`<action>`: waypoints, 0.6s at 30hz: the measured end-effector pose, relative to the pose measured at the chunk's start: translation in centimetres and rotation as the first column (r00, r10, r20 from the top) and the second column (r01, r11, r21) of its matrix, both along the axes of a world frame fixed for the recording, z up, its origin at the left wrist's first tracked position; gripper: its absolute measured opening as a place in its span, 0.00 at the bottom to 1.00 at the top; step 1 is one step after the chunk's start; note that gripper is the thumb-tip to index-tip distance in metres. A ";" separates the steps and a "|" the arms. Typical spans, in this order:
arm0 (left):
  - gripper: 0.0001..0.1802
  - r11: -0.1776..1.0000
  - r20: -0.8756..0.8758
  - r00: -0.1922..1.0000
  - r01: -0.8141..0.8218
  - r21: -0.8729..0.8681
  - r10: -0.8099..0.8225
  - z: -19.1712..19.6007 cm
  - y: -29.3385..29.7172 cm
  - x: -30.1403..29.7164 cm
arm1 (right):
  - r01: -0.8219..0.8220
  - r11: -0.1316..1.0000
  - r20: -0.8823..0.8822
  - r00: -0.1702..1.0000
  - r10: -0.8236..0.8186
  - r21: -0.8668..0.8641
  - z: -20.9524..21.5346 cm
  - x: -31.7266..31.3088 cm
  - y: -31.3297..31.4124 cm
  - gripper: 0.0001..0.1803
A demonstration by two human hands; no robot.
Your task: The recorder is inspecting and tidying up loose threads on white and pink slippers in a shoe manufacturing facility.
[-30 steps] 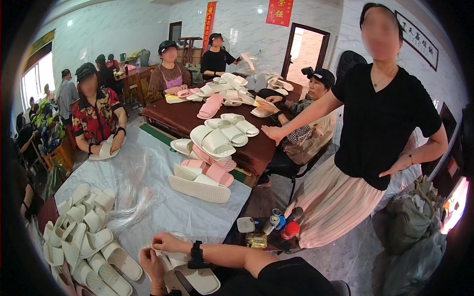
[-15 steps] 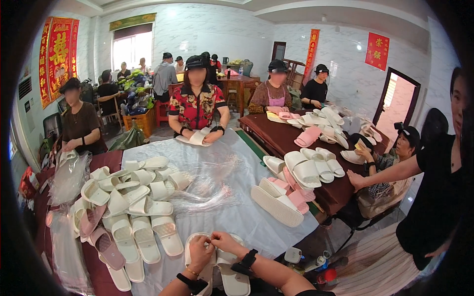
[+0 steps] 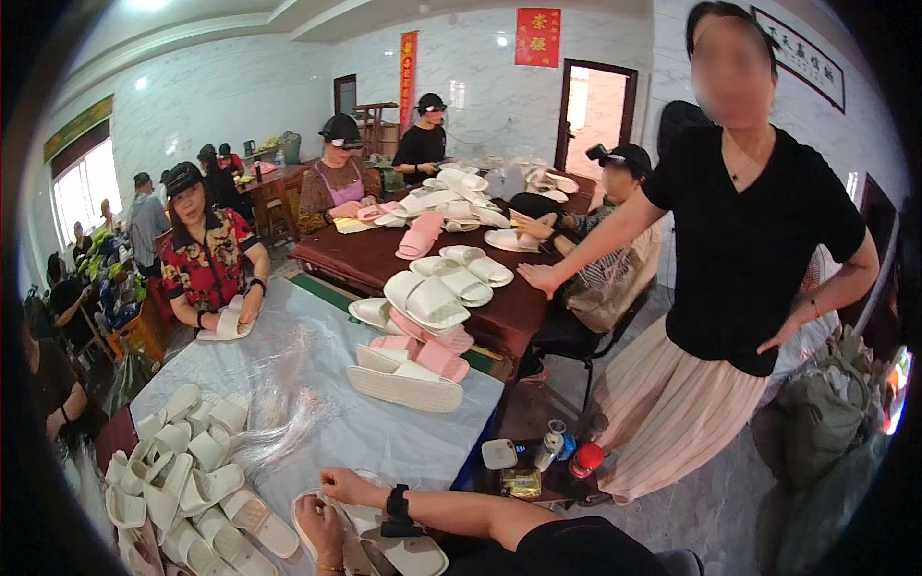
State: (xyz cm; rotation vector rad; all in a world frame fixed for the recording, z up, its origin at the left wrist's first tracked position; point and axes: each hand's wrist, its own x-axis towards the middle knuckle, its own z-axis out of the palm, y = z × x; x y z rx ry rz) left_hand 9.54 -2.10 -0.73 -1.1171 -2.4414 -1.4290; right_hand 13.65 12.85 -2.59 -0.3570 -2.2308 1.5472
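A pair of white slippers lies in front of me at the near edge of the table. My left hand rests over the left slipper, fingers curled at its upper part. Just above it, my right hand is closed, its bent fingertips close to the left hand. Whatever the fingers pinch is too small to make out. The right slipper lies under my right wrist, partly covered by the forearm and its black wristband.
Many white slippers are heaped at the left. White and pink slippers lie along the sheet's far right edge. Across the table a person handles a slipper. Another person stands at the right by a stool with bottles.
My view has turned to the right, so the table and slippers sit further left and the standing person shows fully. My hands stay close together over the left slipper.
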 end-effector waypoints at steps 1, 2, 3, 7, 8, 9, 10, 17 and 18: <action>0.08 0.998 -0.019 0.999 0.030 -0.055 -0.031 0.2 -0.3 -0.3 | 0.022 1.000 0.031 0.999 -0.021 -0.010 0.3 0.1 0.2 0.09; 0.12 0.999 -0.003 1.000 0.021 -0.037 -0.021 0.5 -0.4 -0.4 | 0.055 0.998 -0.025 0.998 -0.057 -0.042 0.5 0.5 0.4 0.10; 0.15 1.000 0.010 1.000 0.008 -0.018 -0.007 1.1 -0.6 -0.6 | 0.089 0.993 -0.061 0.994 -0.094 -0.080 0.7 1.0 0.5 0.11; 0.26 0.987 0.281 0.951 0.096 0.132 -0.130 7.3 -2.9 -0.1 | 0.167 0.981 -0.091 0.980 -0.176 -0.093 1.4 4.2 1.8 0.14; 0.26 0.975 0.372 0.913 0.095 0.203 -0.166 9.8 -3.5 0.3 | 0.197 0.978 -0.107 0.973 -0.204 -0.073 1.4 5.2 2.3 0.15; 0.27 0.955 0.360 0.904 0.142 0.261 -0.233 12.4 -4.3 1.0 | 0.214 0.974 -0.115 0.969 -0.221 -0.069 1.4 6.4 2.7 0.15; 0.28 0.944 0.364 0.895 0.155 0.292 -0.260 15.2 -5.3 1.8 | 0.215 0.973 -0.097 0.970 -0.222 -0.078 1.4 7.4 2.9 0.15; 0.28 0.628 -0.147 0.876 0.437 0.644 -0.459 28.2 -12.1 10.4 | 0.166 0.977 -0.129 0.980 -0.149 0.132 1.0 13.2 2.0 0.14; 0.24 0.545 -0.271 0.836 0.523 0.655 -0.477 29.5 -12.8 11.6 | 0.167 0.966 -0.127 0.981 -0.144 0.197 0.8 13.4 1.6 0.14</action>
